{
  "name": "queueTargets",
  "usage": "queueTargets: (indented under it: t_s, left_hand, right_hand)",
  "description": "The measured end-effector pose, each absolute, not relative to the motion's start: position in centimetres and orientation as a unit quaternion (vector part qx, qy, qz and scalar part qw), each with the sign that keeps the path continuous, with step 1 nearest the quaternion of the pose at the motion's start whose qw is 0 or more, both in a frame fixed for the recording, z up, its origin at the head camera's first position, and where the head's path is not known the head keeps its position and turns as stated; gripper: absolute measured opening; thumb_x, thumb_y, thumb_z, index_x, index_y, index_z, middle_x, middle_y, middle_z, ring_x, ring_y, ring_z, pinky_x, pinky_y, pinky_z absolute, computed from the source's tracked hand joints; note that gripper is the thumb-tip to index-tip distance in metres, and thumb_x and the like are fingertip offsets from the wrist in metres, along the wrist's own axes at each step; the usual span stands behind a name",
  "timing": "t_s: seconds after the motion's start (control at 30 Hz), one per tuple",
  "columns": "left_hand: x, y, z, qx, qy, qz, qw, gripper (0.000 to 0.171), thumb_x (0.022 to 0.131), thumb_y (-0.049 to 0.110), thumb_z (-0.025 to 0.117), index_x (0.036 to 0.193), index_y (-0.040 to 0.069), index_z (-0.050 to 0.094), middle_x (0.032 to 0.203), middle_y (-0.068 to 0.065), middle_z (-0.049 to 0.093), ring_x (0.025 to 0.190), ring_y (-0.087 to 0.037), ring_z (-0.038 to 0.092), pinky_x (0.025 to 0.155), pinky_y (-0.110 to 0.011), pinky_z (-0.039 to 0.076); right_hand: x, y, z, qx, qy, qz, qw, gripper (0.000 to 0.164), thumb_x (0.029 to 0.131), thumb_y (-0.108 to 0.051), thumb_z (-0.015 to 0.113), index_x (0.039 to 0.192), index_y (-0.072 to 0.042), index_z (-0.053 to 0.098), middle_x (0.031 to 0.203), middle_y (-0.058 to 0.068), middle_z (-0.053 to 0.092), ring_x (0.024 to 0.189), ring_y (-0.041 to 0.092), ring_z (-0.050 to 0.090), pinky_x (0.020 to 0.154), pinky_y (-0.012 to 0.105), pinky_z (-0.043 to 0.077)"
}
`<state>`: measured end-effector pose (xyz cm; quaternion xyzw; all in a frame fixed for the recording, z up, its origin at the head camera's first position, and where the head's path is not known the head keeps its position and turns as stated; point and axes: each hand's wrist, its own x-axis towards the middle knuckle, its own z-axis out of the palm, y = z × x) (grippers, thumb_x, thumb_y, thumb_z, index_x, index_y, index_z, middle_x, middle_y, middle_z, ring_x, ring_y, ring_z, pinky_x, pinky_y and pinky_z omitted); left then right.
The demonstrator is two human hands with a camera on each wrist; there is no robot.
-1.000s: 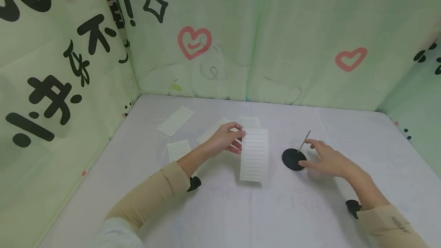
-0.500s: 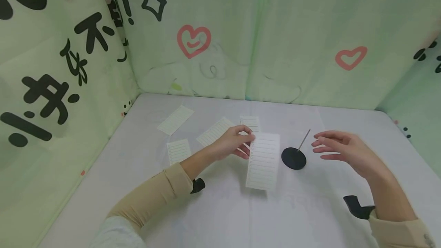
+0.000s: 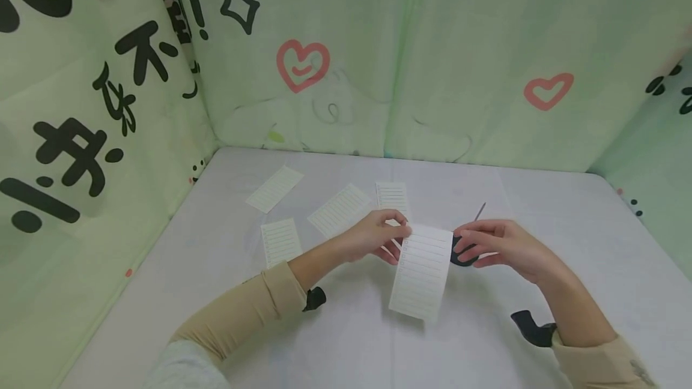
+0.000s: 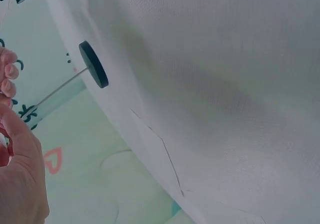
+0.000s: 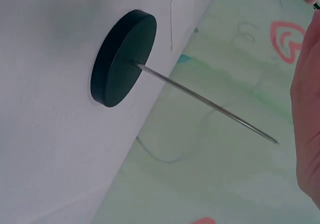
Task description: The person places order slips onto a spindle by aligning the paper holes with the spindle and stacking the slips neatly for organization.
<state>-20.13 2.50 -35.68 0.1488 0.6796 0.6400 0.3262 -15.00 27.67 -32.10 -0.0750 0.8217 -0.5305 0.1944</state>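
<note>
My left hand point(image 3: 375, 236) pinches a white lined paper slip point(image 3: 420, 275) by its upper left edge, above the table. The slip hangs tilted and bends slightly toward its lower end. My right hand point(image 3: 508, 248) is at the slip's upper right edge, its fingers loosely bent; whether the fingertips touch the paper is unclear. Behind that hand stands a bill spike point(image 5: 132, 67), a thick black disc with a thin metal pin upright from it. The right fingers hide part of the disc in the head view. No paper shows on the pin in the right wrist view.
Several more lined slips lie flat on the white-covered table point(image 3: 324, 341), including one at the far left point(image 3: 274, 189), one nearer point(image 3: 281, 242) and one behind the left hand point(image 3: 391, 195). A pale green printed curtain point(image 3: 459, 47) encloses the back and sides.
My left hand has carried the slip right and toward me. The right hand left the spike, drew back to the right, then came in beside the slip's edge. The spike stays in place.
</note>
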Motion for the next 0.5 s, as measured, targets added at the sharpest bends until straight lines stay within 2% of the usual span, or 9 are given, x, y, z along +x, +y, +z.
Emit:
queueTargets:
  t_s: [0.23,0.5]
  left_hand:
    - [-19.7,2.6,-35.6,0.159,0.693,0.62,0.331,0.008,0.093,0.011,0.053,0.097,0.005,0.05,0.072,-0.008,0.059,0.052,-0.015,0.055,0.051,-0.025,0.052]
    - [-19.5,2.6,-35.7,0.159,0.699,0.611,0.336,0.009,0.092,0.011,0.054,0.097,0.004,0.049,0.074,-0.008,0.06,0.053,-0.016,0.055,0.053,-0.025,0.053]
  right_hand:
    - [-15.4,26.7,-32.5,-0.076,0.818,-0.526,0.219,0.044,0.093,-0.023,0.053,0.118,0.013,0.049,0.088,0.007,0.065,0.077,0.021,0.065,0.068,0.031,0.054]
    - [-15.5,26.1,-32.7,-0.065,0.833,-0.505,0.217,0.034,0.091,-0.02,0.057,0.105,0.01,0.055,0.076,0.005,0.063,0.07,0.019,0.064,0.063,0.03,0.053]
